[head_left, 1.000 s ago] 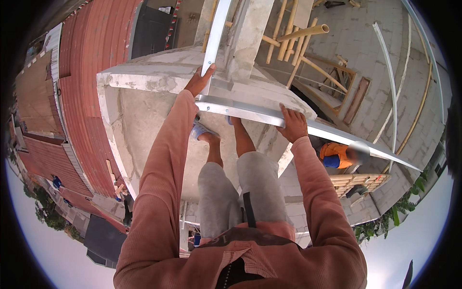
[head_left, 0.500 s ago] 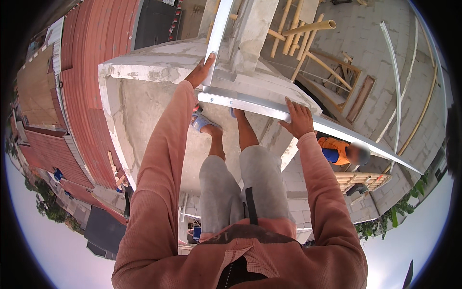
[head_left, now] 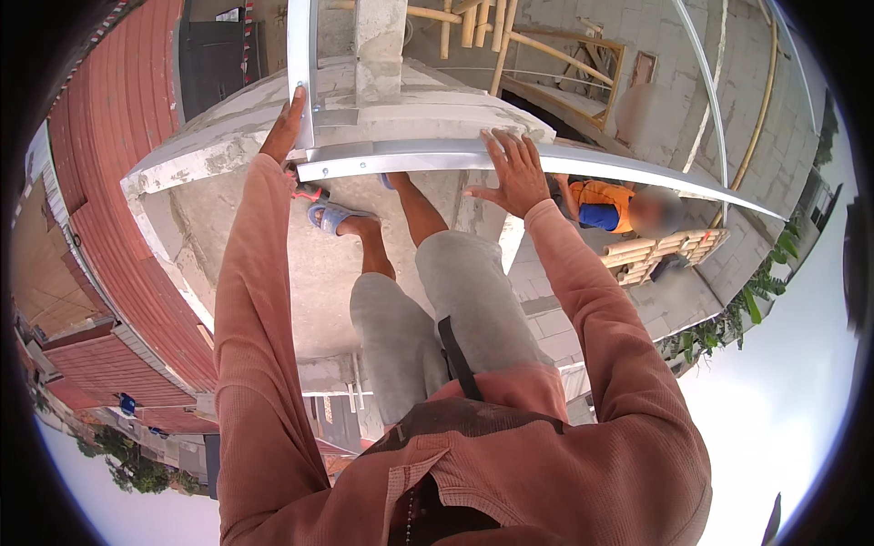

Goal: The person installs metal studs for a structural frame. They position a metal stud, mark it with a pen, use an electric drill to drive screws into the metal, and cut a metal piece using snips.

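My left hand [head_left: 280, 130] grips the silver metal channel [head_left: 299, 41] that runs toward the top of the frame. My right hand [head_left: 513, 177] rests with fingers spread on a second, crosswise channel [head_left: 618, 166], which has bolts at its left end and lies close to the first. Both channels are over a pale concrete ledge [head_left: 165, 173] beside a column [head_left: 380, 45]. A red tool [head_left: 311, 194], partly hidden, sits below the left end of the crosswise channel, near my blue sandal [head_left: 330, 217].
A person in orange and blue [head_left: 599, 202] is below on the right, beside a bamboo rack [head_left: 665, 247]. Bamboo poles [head_left: 499, 45] stand beyond the ledge, long strips [head_left: 710, 82] lean at the right, and red corrugated roofing [head_left: 100, 182] lies at the left.
The view has shifted, so channels and hands appear higher and farther left. My right hand's fingers are more spread on the crosswise channel; my left stays on the other channel.
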Demonstrator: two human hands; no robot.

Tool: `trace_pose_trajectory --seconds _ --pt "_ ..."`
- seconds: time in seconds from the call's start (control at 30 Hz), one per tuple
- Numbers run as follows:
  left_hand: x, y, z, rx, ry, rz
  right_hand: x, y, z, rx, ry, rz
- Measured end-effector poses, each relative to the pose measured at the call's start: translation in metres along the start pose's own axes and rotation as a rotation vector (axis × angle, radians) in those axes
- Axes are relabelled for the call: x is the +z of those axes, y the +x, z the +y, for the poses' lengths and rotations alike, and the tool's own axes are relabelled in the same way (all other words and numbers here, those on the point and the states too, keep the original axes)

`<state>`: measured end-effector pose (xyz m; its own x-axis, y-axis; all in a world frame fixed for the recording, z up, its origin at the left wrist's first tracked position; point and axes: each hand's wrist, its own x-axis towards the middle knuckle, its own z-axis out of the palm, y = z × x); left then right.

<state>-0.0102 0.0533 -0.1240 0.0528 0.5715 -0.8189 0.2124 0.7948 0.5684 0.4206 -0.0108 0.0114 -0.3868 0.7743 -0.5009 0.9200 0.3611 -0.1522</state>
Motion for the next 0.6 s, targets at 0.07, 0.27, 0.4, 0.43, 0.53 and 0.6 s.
trace_pose_trajectory --seconds 0.07,0.27,0.4,0.43,0.53,0.6 --pt "-0.009 0.005 -0.009 -0.014 -0.006 -0.007 -0.002 -0.020 -0.008 0.031 0.084 0.129" --pt "0.002 0.014 -0.012 -0.096 -0.067 -0.011 0.020 -0.119 -0.014 0.369 0.261 0.238" --pt "-0.002 0.022 -0.024 -0.124 -0.139 -0.073 0.049 -0.175 -0.009 0.717 0.453 0.190" --pt "-0.010 0.026 -0.026 -0.117 -0.125 -0.077 0.062 -0.187 -0.007 0.836 0.517 0.197" --pt "-0.030 0.038 -0.027 -0.070 -0.075 0.041 0.101 -0.219 -0.004 0.978 0.602 0.284" --pt "-0.012 0.033 -0.026 -0.071 -0.106 -0.013 0.120 -0.255 0.002 1.129 0.703 0.296"
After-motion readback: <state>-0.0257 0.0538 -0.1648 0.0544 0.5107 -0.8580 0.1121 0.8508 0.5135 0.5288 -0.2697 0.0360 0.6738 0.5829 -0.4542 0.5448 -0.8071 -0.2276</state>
